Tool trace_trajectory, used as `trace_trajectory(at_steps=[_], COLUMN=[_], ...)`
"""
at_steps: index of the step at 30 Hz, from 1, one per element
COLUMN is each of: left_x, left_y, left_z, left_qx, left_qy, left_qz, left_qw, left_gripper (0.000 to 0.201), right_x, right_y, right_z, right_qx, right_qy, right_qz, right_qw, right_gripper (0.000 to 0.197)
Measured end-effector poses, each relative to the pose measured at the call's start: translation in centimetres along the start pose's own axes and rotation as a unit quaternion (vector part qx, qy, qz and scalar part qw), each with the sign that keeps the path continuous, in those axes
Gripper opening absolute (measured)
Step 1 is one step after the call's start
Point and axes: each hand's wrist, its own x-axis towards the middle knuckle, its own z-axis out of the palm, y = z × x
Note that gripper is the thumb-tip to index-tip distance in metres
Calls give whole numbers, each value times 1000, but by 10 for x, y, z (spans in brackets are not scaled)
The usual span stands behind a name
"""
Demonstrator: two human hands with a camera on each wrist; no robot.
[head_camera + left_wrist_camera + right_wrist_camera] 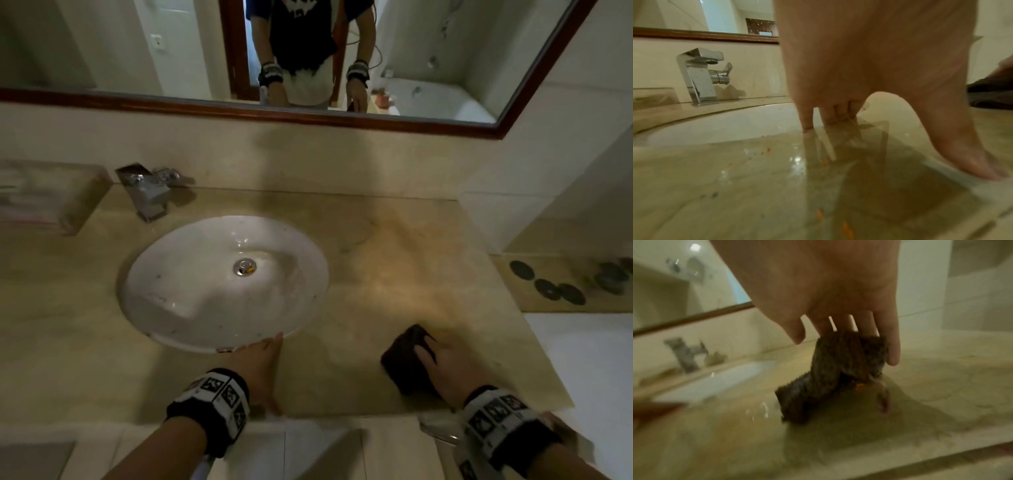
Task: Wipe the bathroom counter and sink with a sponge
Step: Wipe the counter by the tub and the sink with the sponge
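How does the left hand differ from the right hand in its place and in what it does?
The left hand lies flat on the counter, fingertips at the near rim of the sink; the right hand is further right, apart from the sink. The left hand has nothing under it; the right hand presses on a dark sponge. Both are near the counter's front edge.

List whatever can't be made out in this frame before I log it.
- Underside of the sponge: all views, hidden between the counter and the right hand; the right wrist view is also motion-blurred.
- Clear box: head view, blurred and cut off by the left edge; contents unreadable.
- Dark discs on the floor mat: head view, too small to identify.
- Orange specks: left wrist view, too small to identify.
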Motion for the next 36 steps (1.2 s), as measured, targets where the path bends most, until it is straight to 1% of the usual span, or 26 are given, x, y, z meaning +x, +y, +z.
trace_trajectory(at_steps=[1,3,5,6,7,9,10,12,13,14,16,17,18,20,21,22,24,26,30,32,34,35,36], left_x=[-2,-5,-5,-5,-4,-4,-4,-5,-4,-3,-2,-1,-1,1,2,4,8,8,-2,-8,-14,-17,-19], left_y=[0,0,0,0,0,-1,-2,-2,-3,-4,-6,-7,-8,-11,-13,-16,-23,-33,-51,-62,-75,-81,-87], left_z=[-1,-2,-3,-3,-3,-3,-3,-4,-4,-4,-3,-2,-2,-2,-3,-5,-6,-5,4,4,1,-1,-2], left_qx=[-6,-11,-15,-16,-17,-19,-21,-24,-23,-23,-21,-19,-18,-19,-22,-24,-15,14,46,57,60,60,57], left_qy=[-2,-1,-1,0,0,3,4,3,3,1,1,2,2,-9,-20,-28,-36,-25,1,-1,-1,-3,-1], left_qz=[1,3,4,7,8,9,10,16,21,23,26,28,31,30,28,29,29,19,5,-3,-20,-27,-29], left_qw=[1000,1000,1000,1000,1000,1000,1000,1000,1000,999,999,999,999,999,999,999,999,999,999,998,998,998,998], left_gripper=[130,127,126,126,126,125,125,124,124,124,125,125,125,124,124,124,125,125,120,119,118,121,126], right_x=[0,0,-3,-3,-2,4,6,10,10,10,9,10,11,13,15,16,21,23,18,12,5,-2,-9], right_y=[2,7,6,4,2,-4,-7,-12,-15,-18,-23,-23,-22,-22,-23,-26,-31,-37,-51,-57,-52,-46,-39], right_z=[-5,-13,-18,-18,-17,-20,-24,-29,-29,-27,-19,-14,-10,-1,3,8,19,24,18,10,3,3,6], right_qx=[26,31,-17,-46,-52,-5,28,72,74,53,-45,-83,-97,-77,-60,-56,-83,-110,-130,-106,-58,-37,-27], right_qy=[-7,-19,-35,-37,-32,-11,-2,13,14,7,-11,-6,-5,-21,-34,-43,-33,-5,42,49,50,50,51], right_qz=[-7,-19,-20,-20,-16,10,35,80,88,85,68,64,62,60,70,82,95,82,16,-14,-22,-22,-17], right_qw=[1000,999,999,998,998,1000,999,994,993,995,997,994,993,995,995,994,992,991,991,993,997,998,998], right_gripper=[50,52,51,47,42,31,30,37,40,42,44,46,53,73,82,87,88,79,47,32,17,13,17])
